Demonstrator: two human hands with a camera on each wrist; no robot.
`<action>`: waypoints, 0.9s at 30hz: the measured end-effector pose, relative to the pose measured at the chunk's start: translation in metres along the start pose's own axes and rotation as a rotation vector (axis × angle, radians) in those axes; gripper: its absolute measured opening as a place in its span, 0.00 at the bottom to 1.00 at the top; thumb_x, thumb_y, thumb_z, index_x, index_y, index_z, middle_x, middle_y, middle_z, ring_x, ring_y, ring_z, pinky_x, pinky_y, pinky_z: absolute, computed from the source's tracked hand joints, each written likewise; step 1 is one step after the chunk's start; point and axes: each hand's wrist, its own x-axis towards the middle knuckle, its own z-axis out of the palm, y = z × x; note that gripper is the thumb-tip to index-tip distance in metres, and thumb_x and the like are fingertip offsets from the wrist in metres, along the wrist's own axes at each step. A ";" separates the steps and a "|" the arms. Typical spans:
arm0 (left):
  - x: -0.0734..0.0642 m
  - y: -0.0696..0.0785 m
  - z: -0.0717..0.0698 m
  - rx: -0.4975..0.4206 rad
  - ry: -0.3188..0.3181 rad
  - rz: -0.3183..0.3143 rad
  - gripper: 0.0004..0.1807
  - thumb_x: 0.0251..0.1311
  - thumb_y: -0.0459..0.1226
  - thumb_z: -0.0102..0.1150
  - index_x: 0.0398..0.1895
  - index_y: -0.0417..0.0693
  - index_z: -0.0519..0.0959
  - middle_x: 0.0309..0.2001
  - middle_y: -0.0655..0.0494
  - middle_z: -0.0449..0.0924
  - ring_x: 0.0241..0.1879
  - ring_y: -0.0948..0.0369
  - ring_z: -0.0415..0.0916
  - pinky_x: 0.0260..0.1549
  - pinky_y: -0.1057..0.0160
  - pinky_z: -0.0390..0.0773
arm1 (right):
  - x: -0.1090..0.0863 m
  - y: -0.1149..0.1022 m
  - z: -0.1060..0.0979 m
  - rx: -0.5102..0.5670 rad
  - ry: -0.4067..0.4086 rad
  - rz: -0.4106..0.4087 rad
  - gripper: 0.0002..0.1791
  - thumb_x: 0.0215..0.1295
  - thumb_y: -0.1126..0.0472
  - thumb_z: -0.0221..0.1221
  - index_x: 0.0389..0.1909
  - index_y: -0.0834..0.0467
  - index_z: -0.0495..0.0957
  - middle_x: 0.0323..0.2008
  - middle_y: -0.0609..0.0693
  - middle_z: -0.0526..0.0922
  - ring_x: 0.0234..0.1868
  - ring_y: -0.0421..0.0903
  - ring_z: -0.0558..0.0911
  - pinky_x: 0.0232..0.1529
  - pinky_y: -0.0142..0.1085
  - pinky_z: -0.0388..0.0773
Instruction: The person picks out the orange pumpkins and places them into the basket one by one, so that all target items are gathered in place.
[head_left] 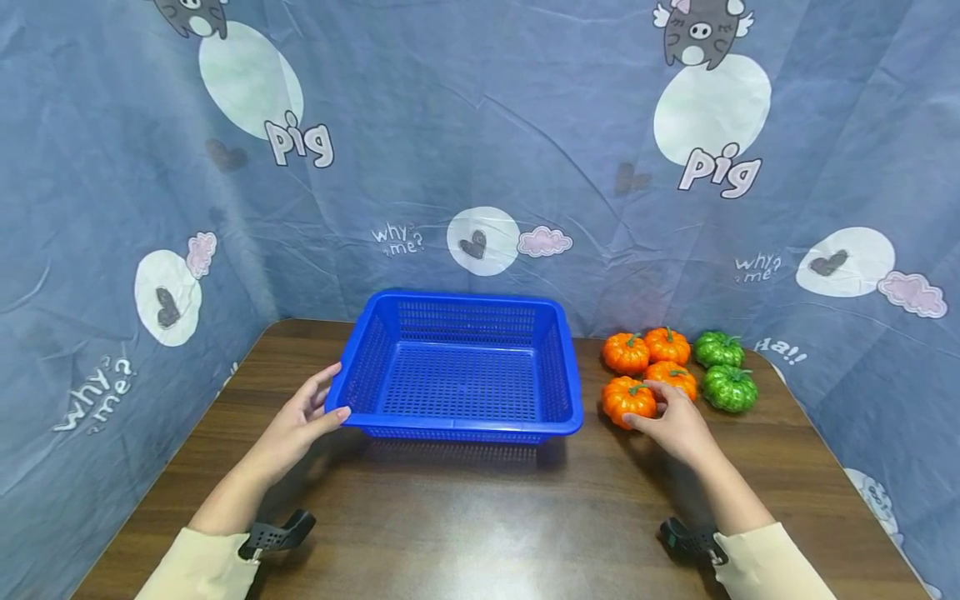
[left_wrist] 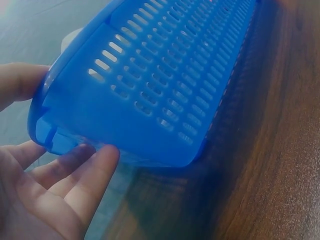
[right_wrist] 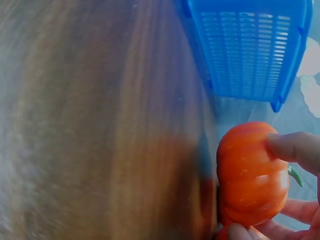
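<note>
A blue plastic basket point(head_left: 457, 426) with slotted walls stands on the table, nothing inside it. My left hand point(head_left: 300, 421) grips its near left corner, thumb over the rim and fingers against the outer wall, as the left wrist view shows on the basket point(left_wrist: 75, 112). To the right of the basket, my right hand point(head_left: 681, 427) holds the nearest small orange pumpkin point(head_left: 622, 402) between thumb and fingers. In the right wrist view this pumpkin point(right_wrist: 250, 175) shows its ribbed side and part of a green stem; whether it is lifted off the table I cannot tell.
Several more orange pumpkins point(head_left: 626, 353) crowd behind the held one. Two green pumpkins point(head_left: 731, 389) sit to their right, near the table's right edge. A printed blue cloth point(head_left: 420, 167) hangs behind the wooden table point(head_left: 450, 517).
</note>
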 end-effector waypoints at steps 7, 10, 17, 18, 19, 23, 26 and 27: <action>0.000 0.000 0.000 -0.021 -0.003 0.001 0.38 0.72 0.34 0.54 0.79 0.40 0.47 0.70 0.25 0.59 0.65 0.31 0.63 0.49 0.72 0.76 | -0.004 -0.006 -0.008 0.014 0.008 -0.012 0.42 0.58 0.51 0.72 0.67 0.69 0.67 0.61 0.70 0.73 0.53 0.63 0.79 0.51 0.51 0.77; 0.001 0.000 0.000 -0.025 -0.003 0.004 0.39 0.72 0.34 0.54 0.79 0.39 0.47 0.70 0.25 0.59 0.65 0.31 0.63 0.49 0.72 0.77 | -0.006 -0.009 -0.011 0.045 0.014 -0.020 0.41 0.58 0.52 0.72 0.66 0.69 0.68 0.61 0.69 0.71 0.54 0.64 0.79 0.50 0.49 0.77; 0.001 -0.002 0.000 -0.009 -0.010 -0.003 0.39 0.73 0.35 0.53 0.79 0.40 0.46 0.70 0.25 0.58 0.66 0.31 0.62 0.50 0.71 0.76 | -0.009 -0.013 -0.015 0.082 0.017 -0.034 0.40 0.58 0.54 0.72 0.66 0.69 0.67 0.60 0.67 0.69 0.54 0.63 0.79 0.50 0.47 0.77; 0.001 -0.002 0.000 -0.005 -0.010 -0.003 0.39 0.73 0.35 0.53 0.79 0.40 0.46 0.70 0.25 0.58 0.66 0.31 0.62 0.50 0.71 0.76 | -0.009 -0.014 -0.015 0.084 0.018 -0.036 0.41 0.57 0.54 0.72 0.66 0.69 0.67 0.60 0.67 0.69 0.53 0.63 0.79 0.50 0.46 0.77; 0.001 -0.002 0.000 -0.002 -0.010 -0.004 0.39 0.73 0.35 0.53 0.79 0.40 0.45 0.71 0.26 0.57 0.66 0.31 0.62 0.50 0.71 0.76 | -0.009 -0.014 -0.015 0.088 0.016 -0.036 0.41 0.57 0.53 0.72 0.66 0.69 0.67 0.60 0.67 0.69 0.53 0.62 0.79 0.50 0.45 0.77; 0.001 -0.002 0.000 0.001 -0.009 -0.001 0.39 0.73 0.35 0.53 0.79 0.39 0.45 0.70 0.25 0.57 0.66 0.31 0.62 0.50 0.71 0.76 | -0.010 -0.019 -0.017 0.094 0.013 -0.039 0.41 0.57 0.52 0.72 0.66 0.68 0.67 0.60 0.66 0.69 0.52 0.61 0.79 0.49 0.42 0.77; 0.001 -0.002 0.000 -0.005 -0.009 0.001 0.39 0.73 0.35 0.53 0.79 0.39 0.45 0.70 0.25 0.57 0.66 0.30 0.62 0.49 0.71 0.76 | -0.010 -0.022 -0.019 0.091 0.020 -0.053 0.41 0.57 0.53 0.72 0.66 0.67 0.68 0.59 0.65 0.70 0.52 0.61 0.79 0.50 0.44 0.78; 0.001 -0.002 0.000 -0.007 -0.011 0.002 0.39 0.73 0.35 0.53 0.79 0.39 0.45 0.70 0.25 0.57 0.66 0.30 0.62 0.49 0.71 0.76 | -0.010 -0.023 -0.020 0.094 0.025 -0.061 0.40 0.57 0.53 0.72 0.66 0.68 0.68 0.58 0.65 0.70 0.52 0.61 0.79 0.50 0.45 0.78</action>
